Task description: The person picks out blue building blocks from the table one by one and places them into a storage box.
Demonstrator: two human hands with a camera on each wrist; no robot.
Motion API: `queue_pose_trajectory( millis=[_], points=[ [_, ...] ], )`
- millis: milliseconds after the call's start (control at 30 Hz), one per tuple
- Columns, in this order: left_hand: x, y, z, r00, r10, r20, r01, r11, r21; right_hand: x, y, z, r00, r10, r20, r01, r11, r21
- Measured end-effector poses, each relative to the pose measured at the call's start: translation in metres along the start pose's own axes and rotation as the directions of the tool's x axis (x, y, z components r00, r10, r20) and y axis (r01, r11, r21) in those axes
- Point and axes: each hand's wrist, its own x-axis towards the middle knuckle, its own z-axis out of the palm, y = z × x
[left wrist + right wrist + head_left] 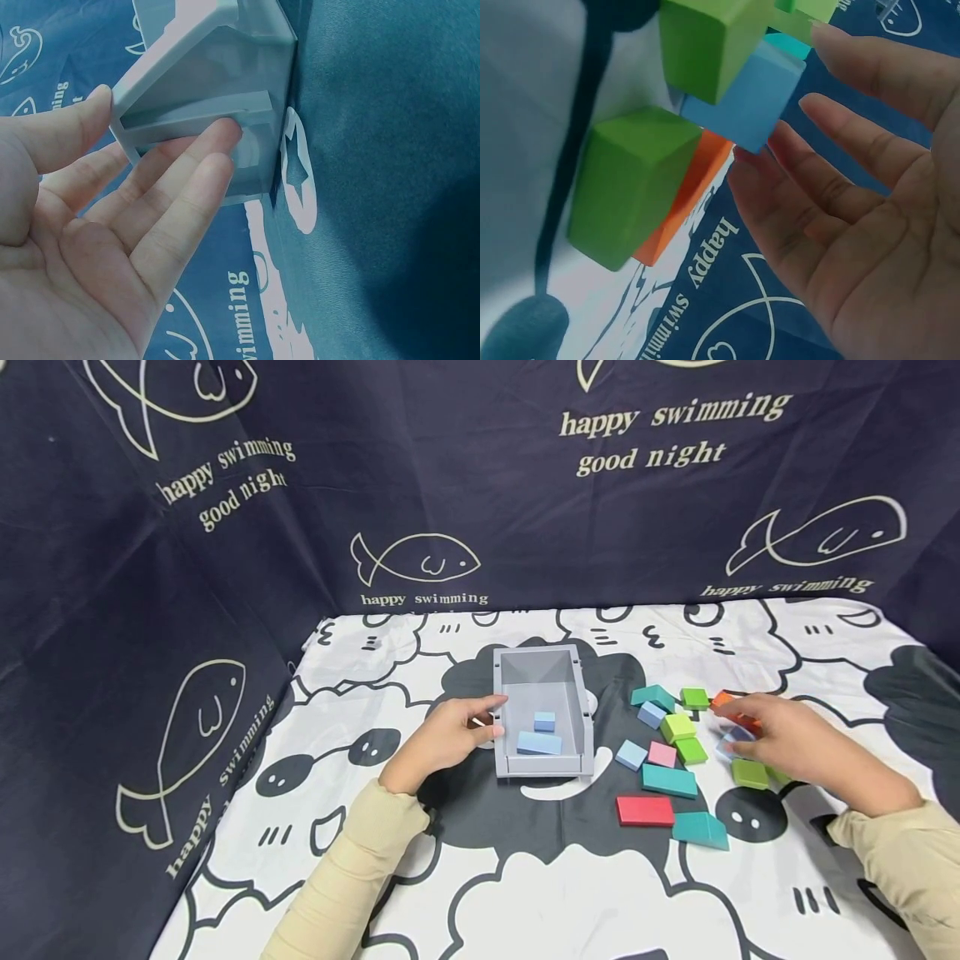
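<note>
Apparently picking, with the right hand (795, 737) spread-fingered at the blue block (746, 97) among loose blocks (669, 781) right of the gray bin (551, 766), while lightly gripping its left side with the left hand (444, 737); next probably calling for a pinch and lift.

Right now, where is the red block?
In the head view, the red block lies right of the gray bin, with the long teal block just beyond it and a sloped teal block at its right end.
</note>
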Motion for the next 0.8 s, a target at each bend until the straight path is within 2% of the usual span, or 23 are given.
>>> queue_pose_trajectory(
  millis=[233, 467, 800],
  points=[
    [-0.001, 0.001, -0.001, 1.0, -0.004, 0.001, 0.004, 1.0, 0.013, 0.001, 0.003, 0.009, 0.999, -0.018, 0.027, 0.019, 1.0, -0.01],
    [0.0, 0.001, 0.0, 1.0, 0.005, -0.001, -0.005, 1.0, 0.029, 0.003, 0.003, 0.014, 0.997, 0.026, 0.067, -0.024, 0.999, -0.029],
    [-0.001, 0.002, -0.001, 1.0, 0.002, -0.001, -0.002, 0.999, 0.037, 0.005, 0.002, 0.015, 0.996, 0.051, 0.069, -0.049, 0.998, -0.039]
  ],
)
